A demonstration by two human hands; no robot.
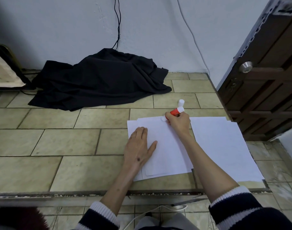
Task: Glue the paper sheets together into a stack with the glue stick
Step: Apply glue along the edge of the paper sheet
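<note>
On a tiled tabletop (62, 143), the left hand (138, 146) lies flat, fingers spread wide, pressing on a loose stack of white paper sheets (165, 146). The right hand (178, 122) has its fingers wrapped around a red glue stick (175, 112), tilted so that its white tip touches the far edge of the top sheet. The white cap (181, 102) stands upright on the tiles just beyond the glue stick. A second pile of white sheets (221, 146) lies just beside the stack, to its right. A black cloth (100, 82) lies heaped against the wall, well apart from the paper.
</note>
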